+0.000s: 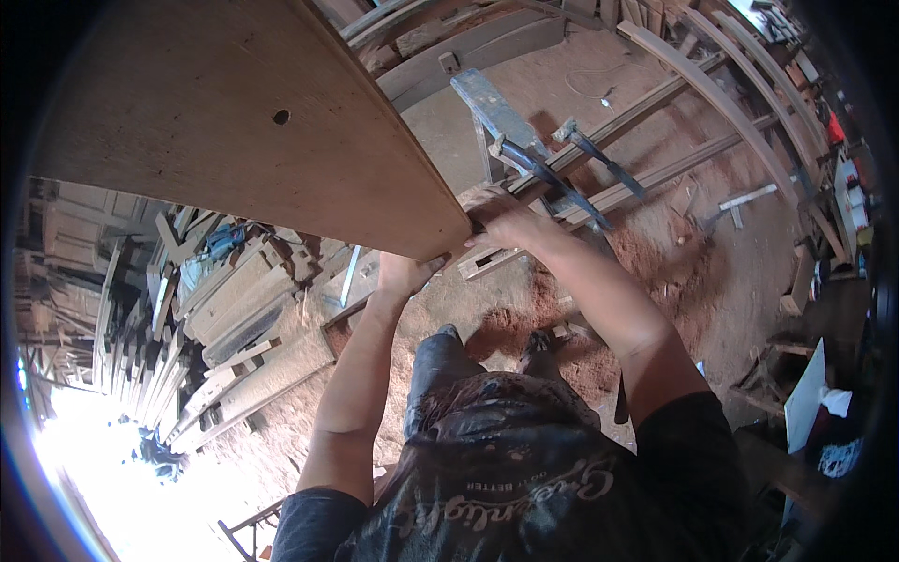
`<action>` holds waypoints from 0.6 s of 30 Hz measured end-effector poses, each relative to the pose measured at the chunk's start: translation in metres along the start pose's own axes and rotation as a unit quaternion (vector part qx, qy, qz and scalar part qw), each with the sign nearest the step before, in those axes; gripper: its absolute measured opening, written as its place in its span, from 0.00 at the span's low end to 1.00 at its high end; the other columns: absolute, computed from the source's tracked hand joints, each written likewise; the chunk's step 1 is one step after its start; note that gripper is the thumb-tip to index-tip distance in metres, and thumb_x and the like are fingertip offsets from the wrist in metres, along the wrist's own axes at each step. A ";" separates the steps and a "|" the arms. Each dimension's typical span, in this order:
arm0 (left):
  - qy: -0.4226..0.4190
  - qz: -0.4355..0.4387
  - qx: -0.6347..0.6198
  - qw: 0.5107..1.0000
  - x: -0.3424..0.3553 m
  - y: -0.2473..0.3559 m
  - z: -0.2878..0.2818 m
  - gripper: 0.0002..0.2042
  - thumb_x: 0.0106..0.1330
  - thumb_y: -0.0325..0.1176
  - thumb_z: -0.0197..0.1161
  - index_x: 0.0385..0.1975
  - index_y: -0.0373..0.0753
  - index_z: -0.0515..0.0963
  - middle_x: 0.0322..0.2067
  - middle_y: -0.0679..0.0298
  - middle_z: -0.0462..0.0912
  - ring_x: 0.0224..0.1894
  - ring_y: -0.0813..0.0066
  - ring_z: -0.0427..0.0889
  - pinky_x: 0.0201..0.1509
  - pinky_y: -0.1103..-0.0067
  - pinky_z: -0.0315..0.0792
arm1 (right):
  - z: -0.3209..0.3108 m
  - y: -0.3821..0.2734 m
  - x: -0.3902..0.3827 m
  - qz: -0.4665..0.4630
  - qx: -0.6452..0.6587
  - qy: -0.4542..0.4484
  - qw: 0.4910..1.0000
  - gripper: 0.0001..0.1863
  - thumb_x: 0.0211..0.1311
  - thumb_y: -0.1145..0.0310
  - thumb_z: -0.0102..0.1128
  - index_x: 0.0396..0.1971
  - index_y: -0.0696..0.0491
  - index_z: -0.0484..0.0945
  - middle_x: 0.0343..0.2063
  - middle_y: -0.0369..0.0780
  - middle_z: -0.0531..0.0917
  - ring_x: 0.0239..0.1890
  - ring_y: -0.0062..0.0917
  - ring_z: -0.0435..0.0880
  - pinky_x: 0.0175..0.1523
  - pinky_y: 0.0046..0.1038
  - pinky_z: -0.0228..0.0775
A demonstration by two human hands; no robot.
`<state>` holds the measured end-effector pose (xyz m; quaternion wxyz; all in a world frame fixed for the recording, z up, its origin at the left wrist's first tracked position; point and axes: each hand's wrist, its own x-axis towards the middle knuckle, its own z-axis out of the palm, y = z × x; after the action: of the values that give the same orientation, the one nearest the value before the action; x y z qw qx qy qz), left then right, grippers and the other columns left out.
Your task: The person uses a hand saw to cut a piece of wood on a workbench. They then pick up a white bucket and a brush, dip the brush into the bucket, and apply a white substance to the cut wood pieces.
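A wide, long wooden board [281, 140] with a small dark hole rises close to my head across the upper left. My left hand [403, 272] grips its lower end from the left, thumb at the bottom edge. My right hand [501, 225] is closed at the board's right corner, its fingertips partly hidden. Just beyond it, two blue clamps [552, 183] sit across parallel wooden rails [613, 131], beside a worn pale-blue plank [487, 103].
Stacked planks [243, 309] and a blue power tool [223, 242] lie at the left. Curved timbers [712, 94] lean at the upper right, and a white panel [805, 393] stands at the lower right. Sawdust covers the floor [702, 253]. Bright light enters from the lower left.
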<state>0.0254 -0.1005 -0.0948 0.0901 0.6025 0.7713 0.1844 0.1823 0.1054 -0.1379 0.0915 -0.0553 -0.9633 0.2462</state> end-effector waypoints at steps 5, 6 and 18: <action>0.023 0.038 -0.025 0.999 0.008 -0.007 0.006 0.23 0.55 0.44 0.77 0.52 0.51 0.87 0.51 0.61 0.88 0.55 0.55 0.84 0.59 0.62 0.78 | -0.005 -0.004 0.003 0.023 -0.030 -0.010 0.999 0.41 0.48 0.50 0.82 0.63 0.50 0.78 0.62 0.47 0.81 0.69 0.42 0.75 0.73 0.44 0.64; 0.025 0.035 -0.037 0.998 0.009 -0.010 0.006 0.23 0.55 0.44 0.77 0.53 0.51 0.86 0.51 0.61 0.88 0.55 0.55 0.84 0.59 0.62 0.78 | -0.008 -0.008 -0.001 0.060 0.029 0.026 0.997 0.48 0.46 0.48 0.84 0.67 0.51 0.73 0.65 0.49 0.78 0.71 0.44 0.72 0.75 0.45 0.62; -0.029 -0.020 -0.155 0.987 0.007 -0.030 0.016 0.17 0.53 0.39 0.78 0.38 0.36 0.84 0.38 0.46 0.87 0.44 0.44 0.87 0.49 0.57 0.82 | -0.056 -0.186 0.017 0.191 0.138 0.313 0.920 0.69 0.46 0.62 0.88 0.77 0.61 0.40 0.70 0.58 0.62 0.70 0.47 0.69 0.73 0.46 0.63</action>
<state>0.0026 -0.0969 -0.1203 0.2085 0.5707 0.7425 0.2821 0.1653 -0.0284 0.0025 0.3464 -0.2990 -0.8131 0.3599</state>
